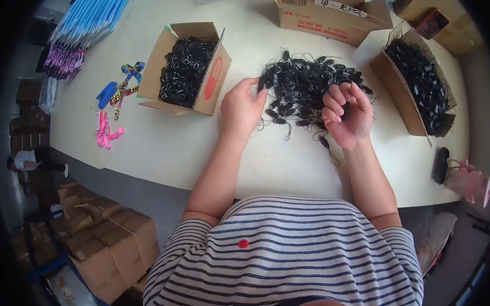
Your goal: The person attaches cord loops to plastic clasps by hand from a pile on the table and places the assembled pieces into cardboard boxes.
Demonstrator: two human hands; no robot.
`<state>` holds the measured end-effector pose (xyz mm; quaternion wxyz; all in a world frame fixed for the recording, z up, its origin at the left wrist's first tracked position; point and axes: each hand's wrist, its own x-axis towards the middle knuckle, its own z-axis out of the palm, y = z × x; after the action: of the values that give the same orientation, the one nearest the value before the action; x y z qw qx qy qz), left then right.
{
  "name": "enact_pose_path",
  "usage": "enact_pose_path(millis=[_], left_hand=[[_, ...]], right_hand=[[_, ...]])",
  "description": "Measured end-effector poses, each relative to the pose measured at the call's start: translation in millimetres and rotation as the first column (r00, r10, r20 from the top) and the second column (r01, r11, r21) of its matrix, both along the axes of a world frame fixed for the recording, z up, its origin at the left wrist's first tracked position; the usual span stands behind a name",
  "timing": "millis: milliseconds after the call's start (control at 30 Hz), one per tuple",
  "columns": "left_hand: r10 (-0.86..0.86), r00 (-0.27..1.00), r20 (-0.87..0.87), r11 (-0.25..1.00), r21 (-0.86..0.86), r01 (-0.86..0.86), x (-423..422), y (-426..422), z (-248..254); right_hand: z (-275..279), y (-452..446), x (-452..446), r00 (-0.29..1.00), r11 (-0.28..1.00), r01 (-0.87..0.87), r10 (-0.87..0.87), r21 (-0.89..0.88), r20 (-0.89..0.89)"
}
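Lying back from the near edge of the table (162,143), the pile of black corded pieces (302,82) sits between one open box (223,66) and another box (398,94), probably for easy reach; the half-open left hand (241,108) borders it, grip unclear; the right hand (350,115) curls loosely, contents hidden.

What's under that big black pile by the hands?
The pile lies on the pale table, which shows around it and between the loose bits at the edge. The middle is covered, so I can't tell what's under there.
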<state>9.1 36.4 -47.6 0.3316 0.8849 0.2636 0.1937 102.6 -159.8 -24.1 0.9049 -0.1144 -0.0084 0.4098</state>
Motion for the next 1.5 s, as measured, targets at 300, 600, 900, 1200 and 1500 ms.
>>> enact_pose_path(millis=[300, 600, 900, 1200, 1500], left_hand=[[-0.039, 0.998, 0.049, 0.999, 0.016, 0.038, 1.1, -4.4, 3.8], [-0.266, 0.897, 0.354, 0.959, -0.001, 0.285, -3.1, -33.4, 9.0], [-0.347, 0.878, 0.329, 0.901, -0.144, 0.41, -6.6, -41.0, 9.4], [-0.297, 0.862, 0.411, 0.545, -0.668, 0.507, -5.3, -40.1, 1.3], [-0.231, 0.899, 0.373, 0.09, -0.911, 0.402, -9.1, -34.1, 10.2]], right_hand=[[6.6, 5.1, -6.2, 0.997, 0.95, -0.001, 0.027, -0.311, 0.078], [11.8, 15.8, -25.8, 0.783, 0.569, 0.229, 0.374, -0.79, 0.496], [-2.8, 17.8, -26.1, 0.817, 0.618, 0.281, 0.247, -0.734, 0.521], [4.8, 14.1, -23.3, 0.813, 0.586, 0.315, 0.24, -0.747, 0.531], [-2.0, 15.8, -28.1, 0.717, 0.67, 0.368, 0.237, -0.645, 0.655]])
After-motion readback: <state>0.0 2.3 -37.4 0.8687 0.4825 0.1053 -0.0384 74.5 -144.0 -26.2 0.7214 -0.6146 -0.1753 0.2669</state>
